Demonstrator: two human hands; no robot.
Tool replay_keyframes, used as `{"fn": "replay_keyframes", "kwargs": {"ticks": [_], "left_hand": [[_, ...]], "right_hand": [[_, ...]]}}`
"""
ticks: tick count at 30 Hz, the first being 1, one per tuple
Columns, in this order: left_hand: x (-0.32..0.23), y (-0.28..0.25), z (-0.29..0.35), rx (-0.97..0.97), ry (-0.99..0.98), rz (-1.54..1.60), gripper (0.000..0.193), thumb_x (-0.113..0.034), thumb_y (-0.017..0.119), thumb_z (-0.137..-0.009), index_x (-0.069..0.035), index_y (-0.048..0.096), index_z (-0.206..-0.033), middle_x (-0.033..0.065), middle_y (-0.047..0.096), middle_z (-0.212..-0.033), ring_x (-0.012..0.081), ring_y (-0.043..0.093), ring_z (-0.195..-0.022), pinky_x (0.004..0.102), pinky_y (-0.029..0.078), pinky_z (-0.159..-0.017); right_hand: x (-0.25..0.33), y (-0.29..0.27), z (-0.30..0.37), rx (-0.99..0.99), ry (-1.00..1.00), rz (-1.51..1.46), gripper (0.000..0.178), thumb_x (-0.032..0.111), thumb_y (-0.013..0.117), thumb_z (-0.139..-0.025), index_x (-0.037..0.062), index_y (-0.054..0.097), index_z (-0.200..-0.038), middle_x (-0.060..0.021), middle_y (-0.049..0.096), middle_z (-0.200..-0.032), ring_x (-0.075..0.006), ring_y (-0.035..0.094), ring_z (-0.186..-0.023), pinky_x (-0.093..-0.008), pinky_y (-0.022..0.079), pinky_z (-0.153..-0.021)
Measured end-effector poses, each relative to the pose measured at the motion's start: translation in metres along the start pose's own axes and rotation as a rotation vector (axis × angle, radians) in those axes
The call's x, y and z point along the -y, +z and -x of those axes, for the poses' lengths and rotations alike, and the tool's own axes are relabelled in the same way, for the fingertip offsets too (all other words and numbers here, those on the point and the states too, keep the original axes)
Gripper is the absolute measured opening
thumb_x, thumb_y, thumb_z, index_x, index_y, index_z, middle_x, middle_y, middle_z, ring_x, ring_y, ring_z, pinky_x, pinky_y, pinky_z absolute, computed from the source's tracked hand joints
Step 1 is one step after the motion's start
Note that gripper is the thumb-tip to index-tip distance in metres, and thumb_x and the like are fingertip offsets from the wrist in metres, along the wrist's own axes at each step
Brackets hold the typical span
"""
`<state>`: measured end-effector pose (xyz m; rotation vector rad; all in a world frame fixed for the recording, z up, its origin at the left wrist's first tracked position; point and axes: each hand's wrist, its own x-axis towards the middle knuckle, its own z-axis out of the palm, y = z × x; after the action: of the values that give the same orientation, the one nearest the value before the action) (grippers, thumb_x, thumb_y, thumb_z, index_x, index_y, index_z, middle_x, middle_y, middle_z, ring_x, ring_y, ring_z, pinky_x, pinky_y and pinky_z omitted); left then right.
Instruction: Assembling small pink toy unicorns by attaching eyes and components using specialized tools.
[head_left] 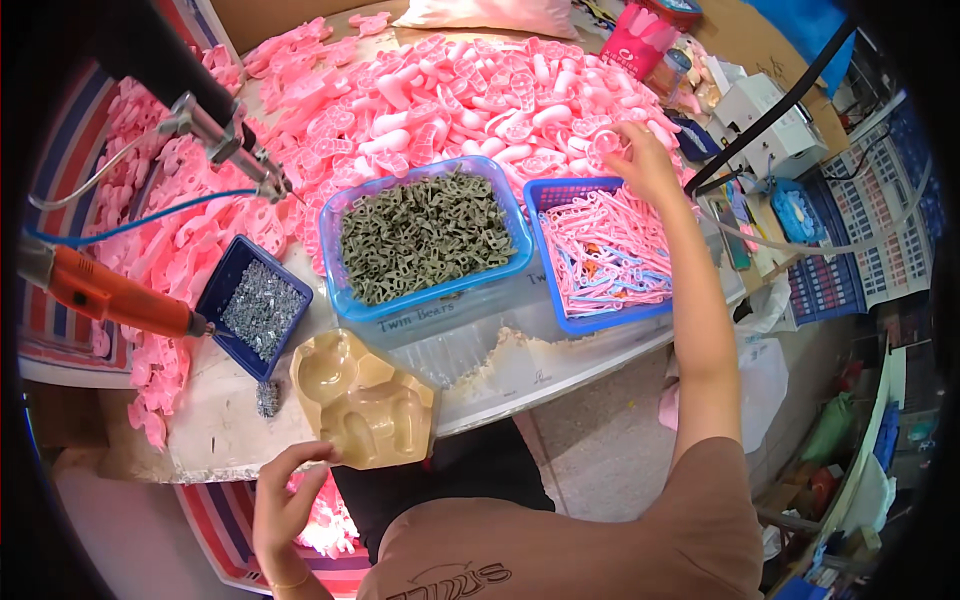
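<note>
At the near edge of the pink heap, my right hand curls its thumb and fingers around a round pink plastic part. Below that wrist is a blue basket of thin pink, blue and white plastic sticks. My left hand holds nothing; its thumb and fingers are apart, with the fingertips by the lower left edge of a tan fixture. This fixture has rounded hollows and lies at the table's front edge, its hollows without parts in them.
A blue tub holds dark green small parts. A navy tray contains screws, with a small screw pile beside it. An orange electric screwdriver and a metal-tipped tool reach in from the left. Pink parts cover the table's back.
</note>
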<state>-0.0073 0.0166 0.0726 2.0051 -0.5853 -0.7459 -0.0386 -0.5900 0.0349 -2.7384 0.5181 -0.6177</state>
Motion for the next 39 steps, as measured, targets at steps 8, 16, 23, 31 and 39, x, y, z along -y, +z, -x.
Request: {"fn": "replay_keyframes", "kwargs": {"ticks": [8, 16, 23, 31, 39], "left_hand": [[-0.038, 0.1, -0.076, -0.136, 0.623, -0.147, 0.048, -0.002, 0.073, -0.082, -0.007, 0.06, -0.128, 0.0166, 0.05, -0.142, 0.0336, 0.061, -0.112, 0.0387, 0.053, -0.089], [-0.026, 0.099, -0.089, -0.353, 0.926, -0.333, 0.041, 0.004, 0.077, -0.075, -0.001, 0.066, -0.114, 0.0158, 0.068, -0.109, 0.0295, 0.068, -0.091, 0.0363, 0.058, -0.074], [-0.005, 0.083, -0.048, -0.402, 0.754, -0.369, 0.042, 0.004, 0.078, -0.074, -0.003, 0.066, -0.114, 0.0159, 0.068, -0.11, 0.0295, 0.069, -0.09, 0.0355, 0.058, -0.075], [0.029, 0.078, -0.019, -0.449, 0.678, -0.476, 0.036, 0.004, 0.078, -0.072, -0.003, 0.07, -0.106, 0.0135, 0.068, -0.109, 0.0271, 0.068, -0.087, 0.0333, 0.058, -0.071], [0.046, 0.074, -0.013, -0.47, 0.692, -0.619, 0.037, 0.0, 0.076, -0.072, -0.008, 0.071, -0.108, 0.008, 0.069, -0.111, 0.0244, 0.068, -0.09, 0.0323, 0.058, -0.074]], "right_hand": [[0.195, 0.028, 0.092, 0.758, 0.171, -1.145, 0.034, 0.01, 0.073, -0.088, 0.0075, 0.053, -0.115, -0.0057, 0.066, -0.091, -0.0133, 0.068, -0.073, -0.0264, 0.053, -0.056], [0.217, 0.042, 0.077, 1.004, 0.259, -1.127, 0.024, 0.025, 0.058, -0.1, 0.0034, 0.061, -0.11, -0.0056, 0.067, -0.081, -0.0122, 0.066, -0.066, -0.0277, 0.054, -0.059], [0.103, 0.088, -0.11, -0.388, -0.224, 0.293, 0.014, 0.016, 0.062, -0.084, 0.0063, 0.071, -0.09, -0.0132, 0.068, -0.102, -0.0316, 0.064, -0.095, -0.0435, 0.052, -0.082], [0.078, 0.112, -0.159, -0.351, -0.11, 0.629, 0.024, 0.026, 0.063, -0.088, 0.0031, 0.069, -0.092, -0.0168, 0.065, -0.092, -0.0355, 0.064, -0.087, -0.0471, 0.053, -0.078], [0.178, 0.05, -0.073, 0.142, 0.028, -0.724, 0.025, 0.024, 0.056, -0.097, 0.0039, 0.068, -0.091, -0.005, 0.068, -0.083, -0.0062, 0.054, -0.062, -0.0192, 0.045, -0.055]]}}
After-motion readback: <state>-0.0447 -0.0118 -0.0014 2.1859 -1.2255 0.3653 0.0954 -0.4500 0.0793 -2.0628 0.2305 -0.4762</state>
